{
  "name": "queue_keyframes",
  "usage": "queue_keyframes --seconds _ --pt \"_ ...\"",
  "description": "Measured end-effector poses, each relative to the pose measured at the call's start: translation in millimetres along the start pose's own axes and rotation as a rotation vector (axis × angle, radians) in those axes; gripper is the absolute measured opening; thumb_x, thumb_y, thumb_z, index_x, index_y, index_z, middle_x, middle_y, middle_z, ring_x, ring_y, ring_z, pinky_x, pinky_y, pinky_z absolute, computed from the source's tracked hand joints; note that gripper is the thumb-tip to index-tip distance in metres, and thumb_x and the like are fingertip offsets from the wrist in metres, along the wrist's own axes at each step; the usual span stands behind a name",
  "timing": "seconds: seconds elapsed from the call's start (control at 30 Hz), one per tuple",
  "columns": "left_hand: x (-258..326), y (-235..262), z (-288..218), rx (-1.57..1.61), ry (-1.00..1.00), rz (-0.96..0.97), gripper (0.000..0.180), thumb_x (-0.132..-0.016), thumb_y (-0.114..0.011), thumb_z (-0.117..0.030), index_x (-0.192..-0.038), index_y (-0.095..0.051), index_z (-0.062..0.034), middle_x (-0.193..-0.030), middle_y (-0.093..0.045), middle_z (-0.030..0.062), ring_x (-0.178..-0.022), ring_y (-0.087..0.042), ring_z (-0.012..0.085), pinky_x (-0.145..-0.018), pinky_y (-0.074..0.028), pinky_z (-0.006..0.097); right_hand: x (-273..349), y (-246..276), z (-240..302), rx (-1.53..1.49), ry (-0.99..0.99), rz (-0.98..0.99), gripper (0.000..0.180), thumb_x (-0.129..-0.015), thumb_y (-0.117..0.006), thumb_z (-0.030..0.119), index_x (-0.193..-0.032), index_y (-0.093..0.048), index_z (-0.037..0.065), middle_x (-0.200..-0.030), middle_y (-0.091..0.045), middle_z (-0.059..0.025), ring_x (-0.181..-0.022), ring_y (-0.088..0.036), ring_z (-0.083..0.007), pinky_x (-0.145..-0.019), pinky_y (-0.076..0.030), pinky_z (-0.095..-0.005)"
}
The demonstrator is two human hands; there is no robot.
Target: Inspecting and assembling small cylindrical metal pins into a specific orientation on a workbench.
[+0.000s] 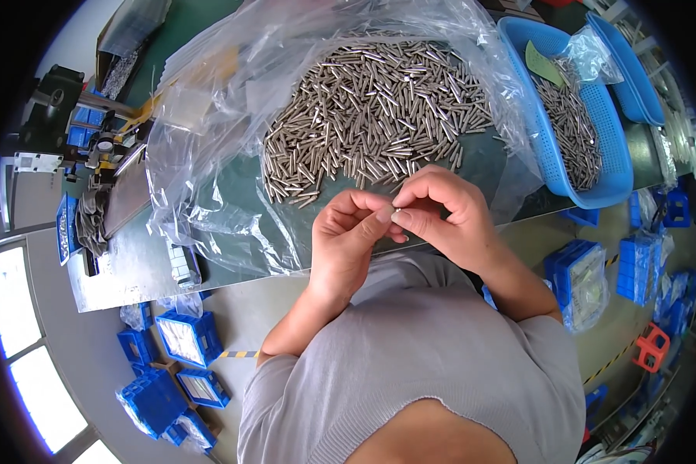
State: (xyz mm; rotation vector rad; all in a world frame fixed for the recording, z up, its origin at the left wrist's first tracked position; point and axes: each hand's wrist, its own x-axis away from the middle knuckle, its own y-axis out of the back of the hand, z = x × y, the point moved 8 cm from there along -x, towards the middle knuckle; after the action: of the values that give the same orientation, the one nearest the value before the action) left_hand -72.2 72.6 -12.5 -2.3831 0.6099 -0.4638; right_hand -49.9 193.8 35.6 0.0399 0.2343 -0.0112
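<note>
The workplace is a green-topped bench in a workshop, seen from above, with a grey floor below its near edge. Nearest the camera is the person's grey shirt; both forearms rise from it toward the bench. On the floor to the left stand blue crates, and further blue crates stand to the right. The left hand and the right hand meet just above the near bench edge. The fingertips of both hands are closed together on a small metal pin, which is held between the two hands; most of the pin is hidden by the fingers. Just beyond the hands lies a pile of pins, short grey metal cylinders lying in mixed directions on an opened clear plastic bag that spreads across the bench. To the right of the pile sits a blue perforated basket containing more pins and a green slip. A second blue basket lies behind it. At the far left of the bench stands dark equipment.
</note>
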Motion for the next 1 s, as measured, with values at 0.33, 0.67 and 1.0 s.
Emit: queue_keyframes --seconds 0.33,0.67,1.0 --pt "-1.7 2.7 -6.4 -0.055 -0.038 -0.049 0.004 -0.087 -0.056 -0.001 -0.088 -0.057 0.0025 -0.087 -0.062 0.0123 -0.072 -0.059 0.0154 -0.067 -0.052 0.030 2.7 69.5 -18.0 -0.658 -0.191 -0.280 0.015 -0.089 -0.047 0.007 -0.100 -0.053 -0.001 -0.095 -0.059 -0.0107 -0.076 -0.059 -0.0161 -0.068 -0.049 -0.0282" --pt "-1.0 4.9 -7.6 -0.052 -0.033 -0.044 0.005 -0.087 -0.056 -0.002 -0.089 -0.057 0.0027 -0.088 -0.062 0.0126 -0.072 -0.059 0.0151 -0.068 -0.052 0.030 -5.2 27.4 -2.9 0.825 0.072 0.057 0.011 -0.071 -0.067 0.006 -0.081 -0.062 0.008 -0.077 -0.055 -0.0054 -0.066 -0.058 -0.0248 -0.057 -0.046 -0.0348" --pt "-0.7 5.2 -8.0 -0.066 -0.040 -0.056 0.005 -0.087 -0.056 -0.002 -0.089 -0.056 0.0030 -0.088 -0.062 0.0126 -0.073 -0.060 0.0146 -0.068 -0.052 0.029 -8.7 23.3 -8.8 0.817 0.032 0.101 0.017 -0.070 -0.069 0.004 -0.081 -0.056 0.005 -0.080 -0.056 -0.0073 -0.067 -0.058 -0.0266 -0.058 -0.045 -0.0359"
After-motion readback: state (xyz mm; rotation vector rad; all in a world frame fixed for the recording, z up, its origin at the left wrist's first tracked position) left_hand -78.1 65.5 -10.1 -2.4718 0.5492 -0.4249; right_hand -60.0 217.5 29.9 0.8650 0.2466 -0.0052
